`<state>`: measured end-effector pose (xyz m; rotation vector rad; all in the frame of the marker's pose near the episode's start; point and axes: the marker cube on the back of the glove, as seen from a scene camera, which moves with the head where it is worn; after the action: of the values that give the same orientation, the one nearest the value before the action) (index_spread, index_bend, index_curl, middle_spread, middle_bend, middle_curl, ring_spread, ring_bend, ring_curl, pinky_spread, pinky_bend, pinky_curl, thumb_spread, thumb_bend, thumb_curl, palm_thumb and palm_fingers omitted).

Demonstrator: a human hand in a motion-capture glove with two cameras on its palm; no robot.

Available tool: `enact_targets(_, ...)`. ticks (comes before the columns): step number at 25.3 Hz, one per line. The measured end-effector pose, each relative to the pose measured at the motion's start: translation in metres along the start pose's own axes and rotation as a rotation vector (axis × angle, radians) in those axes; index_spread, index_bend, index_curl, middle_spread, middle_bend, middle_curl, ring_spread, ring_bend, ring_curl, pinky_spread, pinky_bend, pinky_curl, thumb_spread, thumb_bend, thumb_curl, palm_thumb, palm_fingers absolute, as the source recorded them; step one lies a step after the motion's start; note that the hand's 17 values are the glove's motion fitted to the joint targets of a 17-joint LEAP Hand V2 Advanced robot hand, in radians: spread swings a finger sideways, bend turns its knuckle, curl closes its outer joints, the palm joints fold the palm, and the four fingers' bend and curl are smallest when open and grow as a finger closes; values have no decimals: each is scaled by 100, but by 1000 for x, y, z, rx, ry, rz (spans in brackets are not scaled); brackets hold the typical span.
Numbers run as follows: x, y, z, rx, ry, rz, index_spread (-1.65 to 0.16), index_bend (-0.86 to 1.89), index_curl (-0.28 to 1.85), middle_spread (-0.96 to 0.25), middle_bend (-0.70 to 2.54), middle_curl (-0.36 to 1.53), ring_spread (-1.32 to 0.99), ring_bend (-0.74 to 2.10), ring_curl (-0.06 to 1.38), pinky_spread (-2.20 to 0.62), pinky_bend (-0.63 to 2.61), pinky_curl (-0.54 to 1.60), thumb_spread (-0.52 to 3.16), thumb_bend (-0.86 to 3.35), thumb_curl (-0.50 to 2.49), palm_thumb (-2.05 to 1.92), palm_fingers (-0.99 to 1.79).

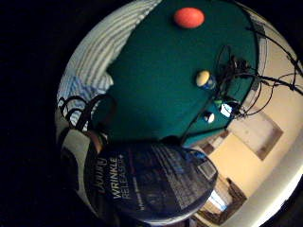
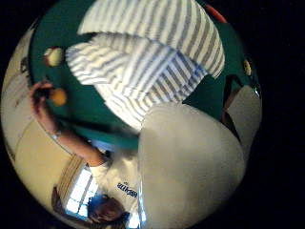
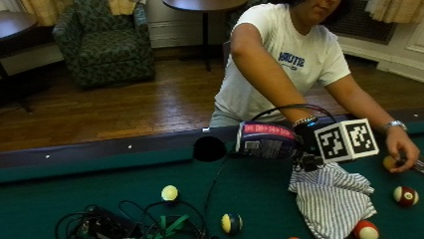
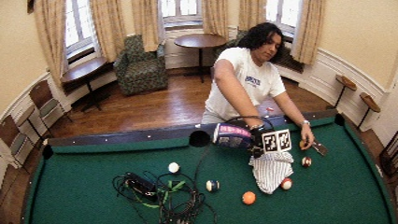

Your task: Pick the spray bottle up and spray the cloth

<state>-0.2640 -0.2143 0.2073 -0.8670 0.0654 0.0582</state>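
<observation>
My gloved right hand (image 3: 305,135) grips the spray bottle (image 3: 265,141), a dark blue bottle with a pink label, and holds it on its side above the green felt near the table's rail. The bottle's "Wrinkle Releaser" label (image 1: 147,182) fills much of the little finger side palm view. The striped white-and-grey cloth (image 3: 334,196) lies crumpled on the felt just below and beside my hand. It also spreads across the thumb side palm view (image 2: 143,62). The nozzle is hidden behind my hand.
The bare left hand (image 3: 401,148) rests on the felt beside an orange ball (image 3: 389,162). Balls lie around the cloth: a red-striped one (image 3: 405,195), a red one (image 3: 366,230), a blue-yellow one (image 3: 230,223), a yellow one (image 3: 169,192). Tangled cables (image 3: 126,224) sit at the front. A side pocket (image 3: 210,148) opens in the rail.
</observation>
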Motion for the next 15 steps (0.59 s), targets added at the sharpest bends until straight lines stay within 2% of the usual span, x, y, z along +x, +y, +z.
enact_targets(9, -9, 51, -117, 314, -373, -172, -23, 45, 59, -18, 64, 53, -20, 63, 45, -27, 40, 39, 32, -3, 82, 90, 138)
enact_targets(15, -14, 72, -165, 514, -659, -285, -23, 45, 59, -18, 64, 53, -20, 63, 45, -27, 39, 38, 31, -3, 82, 90, 138)
